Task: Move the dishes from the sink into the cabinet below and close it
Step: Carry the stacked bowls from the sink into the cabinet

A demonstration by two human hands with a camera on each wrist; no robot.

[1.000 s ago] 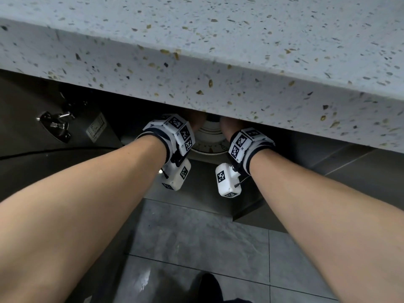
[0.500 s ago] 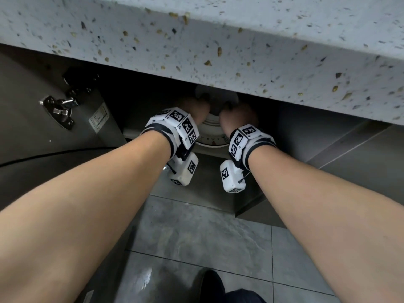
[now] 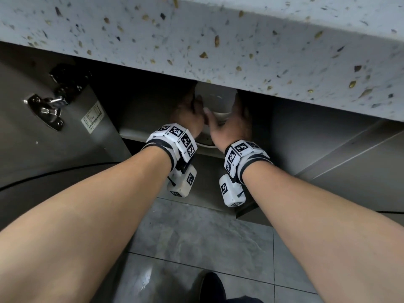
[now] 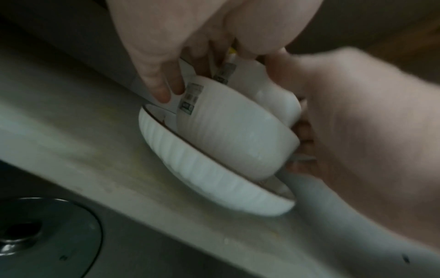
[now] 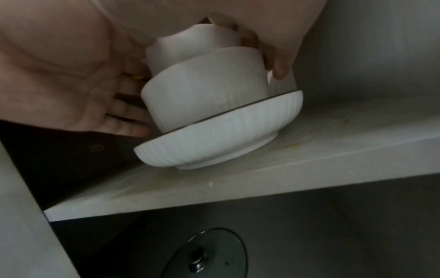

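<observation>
A stack of white dishes [image 3: 215,99] stands on the pale cabinet shelf [image 5: 309,159] under the counter. Its base is a wide ribbed bowl [image 5: 214,143] with a dark rim; a deeper bowl [image 5: 204,94] sits in that, with a smaller white piece [image 5: 190,45] on top. My left hand [image 3: 190,114] grips the stack's left side, fingertips [image 4: 164,94] at the ribbed bowl's rim. My right hand [image 3: 231,121] cups the right side, thumb [image 5: 281,65] against the deeper bowl. The counter edge hides the top of the stack in the head view.
The speckled counter edge [image 3: 218,40] overhangs just above my hands. The cabinet door [image 3: 65,149] stands open on the left, showing its hinge [image 3: 48,110]. A metal lid [image 5: 204,257] with a knob lies below the shelf. Grey floor tiles [image 3: 196,237] and a dark shoe [image 3: 212,287] are below.
Both hands have gone deeper under the counter with the stack. My view has dropped, so more of the cabinet's inside and the dishes shows.
</observation>
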